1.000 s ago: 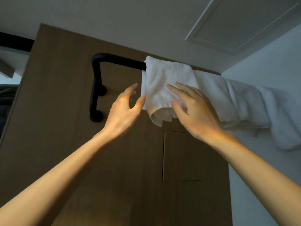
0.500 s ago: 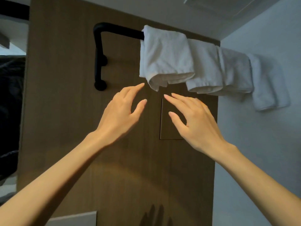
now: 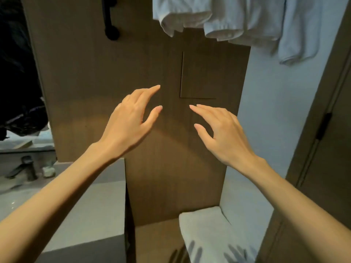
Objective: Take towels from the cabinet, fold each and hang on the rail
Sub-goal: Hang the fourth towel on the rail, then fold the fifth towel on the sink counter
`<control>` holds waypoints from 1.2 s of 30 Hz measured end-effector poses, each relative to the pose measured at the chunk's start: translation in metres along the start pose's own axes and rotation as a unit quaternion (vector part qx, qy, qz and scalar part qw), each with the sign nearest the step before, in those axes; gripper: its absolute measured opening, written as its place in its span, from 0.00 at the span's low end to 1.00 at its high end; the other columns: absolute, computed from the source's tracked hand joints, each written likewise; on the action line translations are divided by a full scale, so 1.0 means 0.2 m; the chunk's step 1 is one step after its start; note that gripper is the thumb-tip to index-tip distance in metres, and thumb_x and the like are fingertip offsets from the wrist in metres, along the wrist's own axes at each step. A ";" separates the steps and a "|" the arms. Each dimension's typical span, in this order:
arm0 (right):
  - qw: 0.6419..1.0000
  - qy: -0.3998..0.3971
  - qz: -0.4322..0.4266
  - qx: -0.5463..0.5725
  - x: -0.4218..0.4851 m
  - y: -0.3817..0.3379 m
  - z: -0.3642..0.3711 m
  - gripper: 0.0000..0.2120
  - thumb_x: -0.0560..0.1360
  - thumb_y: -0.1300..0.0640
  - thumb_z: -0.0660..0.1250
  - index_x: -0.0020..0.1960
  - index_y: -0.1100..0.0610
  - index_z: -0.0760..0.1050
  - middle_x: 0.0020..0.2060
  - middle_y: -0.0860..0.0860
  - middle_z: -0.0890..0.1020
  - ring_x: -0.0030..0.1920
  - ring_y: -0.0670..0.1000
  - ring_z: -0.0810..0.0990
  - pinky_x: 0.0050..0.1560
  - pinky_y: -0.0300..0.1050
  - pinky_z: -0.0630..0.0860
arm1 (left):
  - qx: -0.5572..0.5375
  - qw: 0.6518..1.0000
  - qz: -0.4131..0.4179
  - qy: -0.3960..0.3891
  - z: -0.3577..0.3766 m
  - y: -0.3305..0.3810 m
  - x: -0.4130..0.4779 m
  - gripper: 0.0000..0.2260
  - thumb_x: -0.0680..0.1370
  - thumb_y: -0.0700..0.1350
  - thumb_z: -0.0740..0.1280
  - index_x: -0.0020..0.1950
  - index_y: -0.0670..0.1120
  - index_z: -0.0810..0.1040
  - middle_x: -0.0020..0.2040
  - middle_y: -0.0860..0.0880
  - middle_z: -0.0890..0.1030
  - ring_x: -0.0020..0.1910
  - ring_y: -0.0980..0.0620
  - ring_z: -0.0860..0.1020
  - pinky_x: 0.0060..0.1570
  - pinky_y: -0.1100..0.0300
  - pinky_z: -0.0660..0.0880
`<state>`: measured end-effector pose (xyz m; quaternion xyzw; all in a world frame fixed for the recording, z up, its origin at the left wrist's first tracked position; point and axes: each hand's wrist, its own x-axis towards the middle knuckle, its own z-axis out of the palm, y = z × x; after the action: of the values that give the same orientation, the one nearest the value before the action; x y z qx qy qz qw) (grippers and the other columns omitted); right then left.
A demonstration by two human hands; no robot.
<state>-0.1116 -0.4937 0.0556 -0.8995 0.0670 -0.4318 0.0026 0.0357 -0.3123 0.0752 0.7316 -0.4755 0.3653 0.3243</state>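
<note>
Below hanging towels (image 3: 218, 16), left hand (image 3: 131, 122) and right hand (image 3: 222, 131) empty, fingers (image 3: 152, 89) apart; folded towel (image 3: 209, 230) beneath.

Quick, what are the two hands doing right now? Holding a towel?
Left hand: open, fingers relaxed, holding nothing.
Right hand: open, fingers relaxed, holding nothing.

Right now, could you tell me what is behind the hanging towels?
Wood panel and pale wall; of the rail beneath the hanging towels only the black end shows.
</note>
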 end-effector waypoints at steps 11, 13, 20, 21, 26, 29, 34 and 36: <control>0.992 -0.108 0.056 0.042 -0.70 -0.17 0.13 0.21 0.79 0.47 0.57 0.71 0.46 0.69 0.69 0.45 0.73 0.69 0.47 0.69 0.71 0.51 0.61 | 0.000 0.994 -0.038 -0.100 0.04 0.08 -0.71 0.21 0.81 0.54 0.58 0.74 0.50 0.65 0.68 0.47 0.73 0.64 0.47 0.73 0.62 0.52 0.70; 0.989 -0.129 0.064 0.046 -0.78 -0.20 0.19 0.20 0.80 0.49 0.59 0.72 0.46 0.68 0.69 0.44 0.72 0.69 0.46 0.68 0.71 0.50 0.60 | -0.003 0.992 -0.046 -0.114 0.06 0.04 -0.80 0.21 0.82 0.52 0.59 0.74 0.50 0.65 0.67 0.48 0.73 0.64 0.48 0.73 0.61 0.53 0.70; 0.975 -0.189 0.105 0.052 -0.98 -0.29 0.50 0.19 0.81 0.51 0.61 0.72 0.46 0.68 0.69 0.43 0.72 0.69 0.45 0.67 0.68 0.43 0.57 | -0.045 0.981 -0.065 -0.175 0.21 -0.12 -1.03 0.20 0.82 0.51 0.59 0.74 0.50 0.65 0.68 0.50 0.73 0.64 0.50 0.72 0.60 0.53 0.70; 0.973 -0.196 0.114 0.051 -1.00 -0.30 0.54 0.19 0.81 0.51 0.61 0.71 0.46 0.68 0.69 0.43 0.72 0.68 0.46 0.68 0.67 0.42 0.57 | -0.052 0.980 -0.062 -0.184 0.24 -0.15 -1.06 0.20 0.82 0.51 0.59 0.74 0.50 0.65 0.68 0.50 0.73 0.64 0.51 0.72 0.60 0.53 0.71; 0.957 -0.232 0.165 0.053 -1.13 -0.32 0.77 0.18 0.80 0.52 0.61 0.70 0.48 0.70 0.66 0.45 0.75 0.67 0.48 0.70 0.62 0.41 0.60 | -0.090 0.964 -0.068 -0.239 0.46 -0.28 -1.23 0.20 0.82 0.51 0.58 0.74 0.50 0.65 0.68 0.51 0.72 0.65 0.51 0.71 0.61 0.52 0.71; 0.944 -0.266 0.192 0.049 -1.22 -0.29 0.88 0.18 0.81 0.53 0.61 0.70 0.49 0.70 0.66 0.46 0.75 0.66 0.49 0.70 0.62 0.42 0.60 | -0.108 0.954 -0.083 -0.269 0.61 -0.32 -1.34 0.20 0.82 0.51 0.58 0.74 0.50 0.65 0.68 0.50 0.72 0.65 0.51 0.71 0.61 0.51 0.73; 0.912 -0.342 0.222 0.038 -1.39 -0.20 1.10 0.18 0.81 0.52 0.60 0.71 0.48 0.69 0.67 0.45 0.74 0.68 0.48 0.69 0.67 0.47 0.63 | -0.119 0.932 -0.108 -0.326 0.86 -0.36 -1.56 0.21 0.82 0.51 0.57 0.75 0.50 0.64 0.69 0.50 0.71 0.66 0.50 0.70 0.62 0.50 0.71; 0.899 -0.368 0.235 0.035 -1.47 -0.14 1.20 0.18 0.81 0.51 0.59 0.71 0.47 0.68 0.68 0.45 0.73 0.69 0.48 0.68 0.68 0.47 0.62 | -0.121 0.920 -0.120 -0.352 0.98 -0.37 -1.66 0.22 0.82 0.50 0.58 0.76 0.49 0.62 0.69 0.49 0.71 0.67 0.49 0.70 0.62 0.52 0.69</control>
<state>-0.1035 -0.4429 -0.3222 -0.9516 0.2559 -0.0587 0.1597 0.0551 -0.2957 -0.3162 0.8200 -0.5079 -0.0180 0.2634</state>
